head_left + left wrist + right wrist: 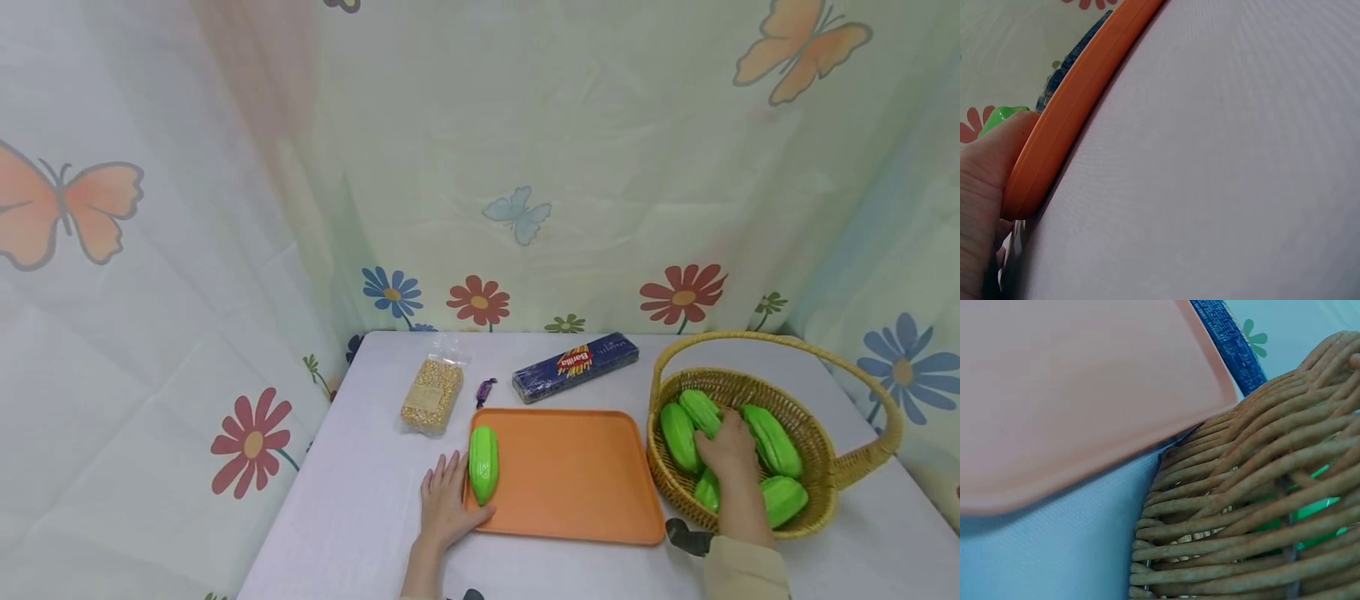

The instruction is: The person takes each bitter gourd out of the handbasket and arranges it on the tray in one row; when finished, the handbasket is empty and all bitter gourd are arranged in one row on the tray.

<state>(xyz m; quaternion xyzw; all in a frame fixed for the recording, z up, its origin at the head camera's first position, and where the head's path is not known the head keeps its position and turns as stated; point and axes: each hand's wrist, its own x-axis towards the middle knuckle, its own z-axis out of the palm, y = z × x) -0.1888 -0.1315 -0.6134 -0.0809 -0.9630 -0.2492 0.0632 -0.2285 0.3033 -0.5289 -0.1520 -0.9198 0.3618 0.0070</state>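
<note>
My left hand point(444, 508) lies at the left end of an orange tray point(570, 475), fingers spread and fairly straight, the thumb over the tray's front corner. Right beside it, a bright green ridged star fruit point(483, 465) lies lengthwise along the tray's left side. My right hand point(731, 450) is inside a woven basket point(663, 492), with thumb and fingers on either side of another green star fruit point(699, 410); the fingertips are partly hidden. Several more star fruits point(772, 442) lie around that hand. The right wrist view shows only the basket's outer weave point(1235, 487) and the tray, not the hand.
Behind the tray are a bag of corn kernels point(433, 396), a small purple wrapped candy point(486, 392) and a blue Barilla spaghetti pack point(576, 367). The basket's tall handle point(885, 433) arches above it. A flowered curtain point(585, 167) surrounds the white table.
</note>
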